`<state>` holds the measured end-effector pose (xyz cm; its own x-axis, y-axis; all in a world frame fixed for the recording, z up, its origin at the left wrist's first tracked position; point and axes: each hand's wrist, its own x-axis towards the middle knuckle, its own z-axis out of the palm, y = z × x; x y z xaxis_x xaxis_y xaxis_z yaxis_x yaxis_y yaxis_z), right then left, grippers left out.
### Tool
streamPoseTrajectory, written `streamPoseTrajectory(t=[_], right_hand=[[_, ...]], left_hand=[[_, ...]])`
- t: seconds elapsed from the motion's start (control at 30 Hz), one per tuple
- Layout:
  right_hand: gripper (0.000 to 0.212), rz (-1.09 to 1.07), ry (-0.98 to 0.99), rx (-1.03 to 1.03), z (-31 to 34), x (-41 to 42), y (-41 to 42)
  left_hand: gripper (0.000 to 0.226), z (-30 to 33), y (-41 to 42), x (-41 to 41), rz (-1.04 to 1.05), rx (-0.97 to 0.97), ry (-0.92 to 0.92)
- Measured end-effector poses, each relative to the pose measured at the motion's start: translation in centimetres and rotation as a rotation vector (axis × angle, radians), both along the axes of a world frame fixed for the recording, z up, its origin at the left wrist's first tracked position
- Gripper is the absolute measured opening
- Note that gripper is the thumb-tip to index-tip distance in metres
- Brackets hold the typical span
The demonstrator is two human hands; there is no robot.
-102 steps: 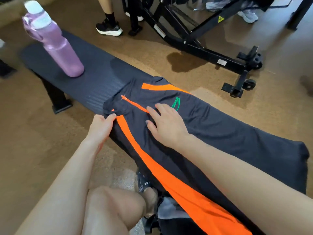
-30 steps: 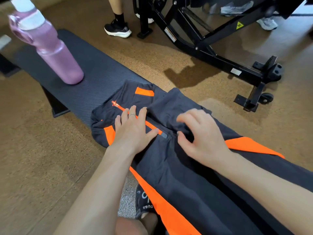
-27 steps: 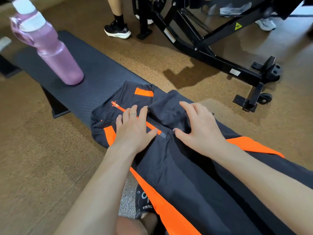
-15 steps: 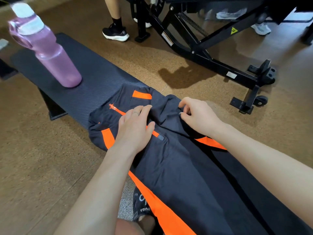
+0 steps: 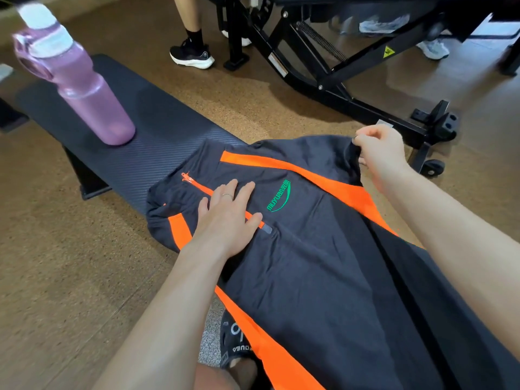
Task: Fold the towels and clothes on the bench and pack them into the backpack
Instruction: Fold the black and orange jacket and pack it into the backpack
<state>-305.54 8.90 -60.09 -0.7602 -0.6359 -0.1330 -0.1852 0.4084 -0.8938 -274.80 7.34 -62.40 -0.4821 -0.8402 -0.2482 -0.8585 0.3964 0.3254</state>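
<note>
Dark shirt with orange stripes is lying spread over the near end of the counter, its lower part running off the bottom right of the view. A green logo is showing on the chest, face up, beside an orange zipper that is running diagonally from the collar end.

Left hand is pressing flat on the shirt over the zipper line, fingers straight and together, a ring showing on one finger; this grip is open, palm down, holding nothing. Right hand is pinching a fold of the dark fabric at the far edge of the shirt, fingers curled around it, and is holding that bit raised above the counter; this grip is closed on the shirt.

A pink water bottle with a white cap is standing upright on the far left part of the counter, well apart from the shirt. The counter top is dark and ribbed, sitting on a brown speckled floor.

Beyond the counter, a black metal gym frame with small wheels is standing on the floor. A leg in a black sock and black shoe is standing near it. A dark shoe is showing below the shirt's edge, between the forearms.
</note>
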Motion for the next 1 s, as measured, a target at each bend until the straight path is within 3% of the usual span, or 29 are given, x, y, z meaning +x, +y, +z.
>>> streamPoseTrajectory(t=[0.1, 0.17, 0.27, 0.33, 0.4, 0.47, 0.53, 0.6, 0.67, 0.73, 0.8, 0.87, 0.93, 1.0], right_hand=[[0.018, 0.068, 0.285, -0.033, 1.0, 2.1, 0.7], [0.014, 0.203, 0.495, -0.169, 2.4, 5.2, 1.9], [0.013, 0.711, 0.825, -0.296, 3.1, 10.9, 5.2], [0.015, 1.07, 0.93, -0.179, 2.1, 14.1, 8.3], [0.015, 1.235, 0.959, -0.127, 1.2, 15.5, 11.0], [0.015, 1.13, 0.91, -0.207, 1.4, 14.9, 11.5], [0.021, 0.822, 0.825, -0.243, 1.8, 13.0, 10.3], [0.048, 0.628, 0.734, -0.048, 1.9, 10.9, 8.9], [0.08, 0.629, 0.61, 0.207, 1.3, 9.9, 8.1], [0.09, 0.687, 0.574, 0.337, 0.2, 9.7, 7.9], [0.073, 0.715, 0.649, 0.345, -0.8, 9.8, 7.8], [0.039, 0.7, 0.719, 0.241, -1.2, 9.8, 7.6], [0.016, 0.684, 0.678, 0.183, -0.9, 9.7, 7.5], [0.014, 0.65, 0.593, 0.173, -0.2, 9.4, 7.5]], left_hand=[[0.067, 0.2, 0.0, -0.4, 0.009, 0.0, 0.002], [0.067, 0.6, 0.0, -0.8, 0.018, -0.025, 0.031], [0.063, 1.2, -0.1, -0.9, 0.056, -0.078, 0.139], [0.063, 1.6, -0.2, -0.7, 0.077, -0.098, 0.167], [0.07, 1.7, -0.2, -0.5, 0.092, -0.09, 0.177], [0.078, 1.6, -0.1, -0.3, 0.087, -0.076, 0.182], [0.084, 1.5, -0.1, -0.2, 0.049, -0.066, 0.187], [0.079, 1.4, 0.1, -0.3, 0.0, -0.051, 0.214], [0.062, 1.5, 0.3, -0.7, -0.026, -0.004, 0.268], [0.043, 1.5, 0.4, -1.1, -0.03, 0.048, 0.297], [0.02, 1.5, 0.5, -1.4, -0.044, 0.029, 0.29], [0.003, 1.9, 0.5, -1.5, -0.036, -0.017, 0.294], [0.008, 2.6, 0.5, -1.5, -0.009, -0.032, 0.341], [0.01, 3.7, 0.6, -1.5, -0.006, -0.028, 0.458]])
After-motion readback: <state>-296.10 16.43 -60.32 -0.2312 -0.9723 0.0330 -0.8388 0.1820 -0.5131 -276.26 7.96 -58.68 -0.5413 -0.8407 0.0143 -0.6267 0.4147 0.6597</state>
